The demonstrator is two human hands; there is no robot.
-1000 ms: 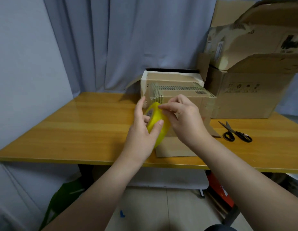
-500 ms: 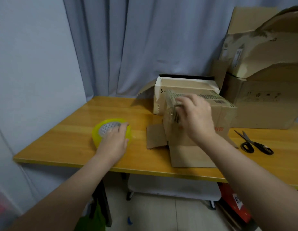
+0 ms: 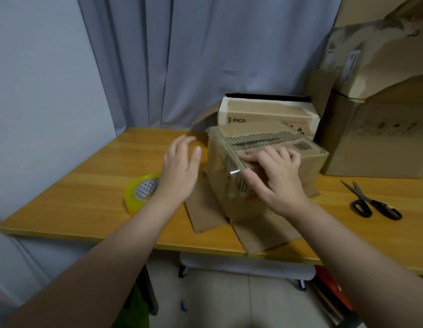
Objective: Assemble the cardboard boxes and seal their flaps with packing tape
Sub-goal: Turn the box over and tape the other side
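Two flaps splayed flat under a small brown box (image 3: 248, 209) mid-desk (image 3: 82, 185), shiny tape strip (image 3: 235, 172) over its near top corner. Right hand (image 3: 279, 176) flat, fingers straight, pressing the top. Left hand (image 3: 179, 166) loose, empty, just beside the left wall. Yellow tape roll (image 3: 140, 192) lying front-left; scissors (image 3: 374, 204) well apart, right.

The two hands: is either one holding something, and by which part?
Nothing is held. The right hand presses flat on the taped top of the small box; the left hand is open beside it.
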